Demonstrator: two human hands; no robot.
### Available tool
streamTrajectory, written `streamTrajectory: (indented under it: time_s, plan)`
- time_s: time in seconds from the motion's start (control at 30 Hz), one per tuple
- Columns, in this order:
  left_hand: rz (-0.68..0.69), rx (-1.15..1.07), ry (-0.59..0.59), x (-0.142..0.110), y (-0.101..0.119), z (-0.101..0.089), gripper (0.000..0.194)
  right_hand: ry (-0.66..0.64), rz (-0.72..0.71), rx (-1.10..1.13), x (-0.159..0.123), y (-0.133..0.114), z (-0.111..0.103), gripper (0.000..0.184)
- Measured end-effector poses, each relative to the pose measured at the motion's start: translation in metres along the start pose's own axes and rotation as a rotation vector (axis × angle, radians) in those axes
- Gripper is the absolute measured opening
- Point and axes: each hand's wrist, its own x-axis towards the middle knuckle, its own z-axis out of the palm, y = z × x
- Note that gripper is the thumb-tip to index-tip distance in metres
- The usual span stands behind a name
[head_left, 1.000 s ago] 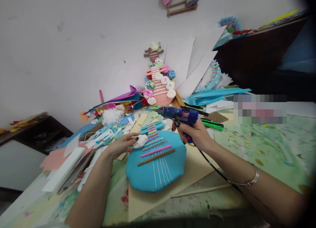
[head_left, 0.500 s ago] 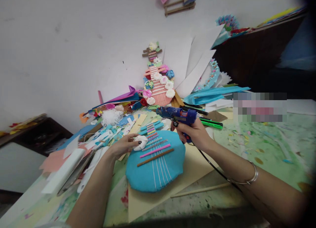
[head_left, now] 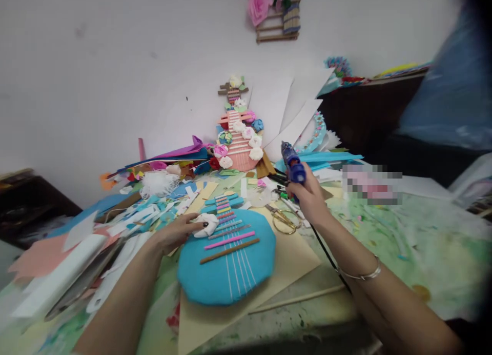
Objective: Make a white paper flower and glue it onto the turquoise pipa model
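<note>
My left hand (head_left: 180, 233) is closed on a white paper flower (head_left: 205, 225), fingers at its left side. The flower rests against the upper left edge of a blue lute-shaped craft (head_left: 196, 280), which has white strings and coloured strips across it. In my right hand (head_left: 309, 193) is a blue hot glue gun (head_left: 294, 166), raised beyond the craft's upper right, its nozzle pointing up and away. Its black cord runs down along my forearm. Gold-handled scissors (head_left: 283, 220) lie between the craft and my right hand.
Under the craft lies a cream sheet (head_left: 295, 257). A pink flowered lute craft (head_left: 244, 160) leans on the wall. Paper scraps (head_left: 146, 216) and a white strip (head_left: 61, 275) cover the left. A thin stick (head_left: 295, 298) lies near the front edge.
My right hand has moved the glue gun away from the craft, and its nozzle has swung from leftward to up and away. The scissors have come into sight. My left hand keeps the flower.
</note>
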Motion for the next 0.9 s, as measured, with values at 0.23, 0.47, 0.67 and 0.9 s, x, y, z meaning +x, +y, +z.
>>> streamTrajectory:
  time_s: [0.23, 0.47, 0.67, 0.9]
  plan:
    - [-0.074, -0.080, -0.058, 0.001, -0.003, 0.004, 0.049, -0.172, 0.179, -0.965, 0.002, 0.015, -0.028, 0.029]
    - [-0.049, -0.081, -0.061, 0.001, -0.004, 0.003, 0.043, -0.291, 0.387, -1.173, -0.027, 0.031, -0.060, 0.029]
    - [-0.017, -0.083, -0.054, -0.003, -0.001, 0.006, 0.051, -0.333, 0.416, -1.220, -0.046, 0.037, -0.062, 0.040]
    - [0.157, -0.038, 0.055, -0.006, 0.004, 0.011, 0.042, -0.331, 0.296, -1.221, -0.055, 0.027, -0.068, 0.039]
